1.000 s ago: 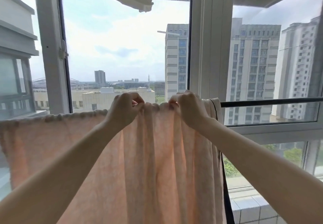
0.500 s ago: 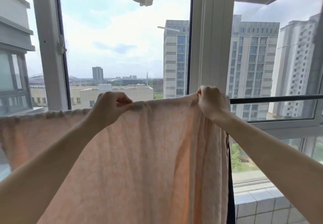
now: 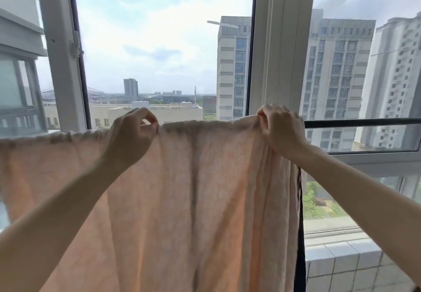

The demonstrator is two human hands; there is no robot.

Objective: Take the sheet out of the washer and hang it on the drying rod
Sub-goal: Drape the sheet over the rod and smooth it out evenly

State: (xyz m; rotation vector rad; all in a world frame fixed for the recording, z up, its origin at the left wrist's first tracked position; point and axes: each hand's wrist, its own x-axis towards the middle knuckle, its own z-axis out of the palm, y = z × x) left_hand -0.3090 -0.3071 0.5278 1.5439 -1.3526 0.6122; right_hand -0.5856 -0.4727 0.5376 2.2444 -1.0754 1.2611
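Sheet (image 3: 182,200), pale peach, hangs draped over the drying rod (image 3: 364,122), its top fold spanning between both hands and continuing past the left hand (image 3: 132,136). Left hand pinches the fold between thumb and fingers. Right hand (image 3: 280,127) grips the bunched edge; bare rod extends beyond it.

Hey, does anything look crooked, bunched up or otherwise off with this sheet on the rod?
Mostly fine. The sheet hangs over the rod, but its right edge is gathered into folds under the right hand, and the top left of the left hand is puckered. Both hands pinch the top edge.
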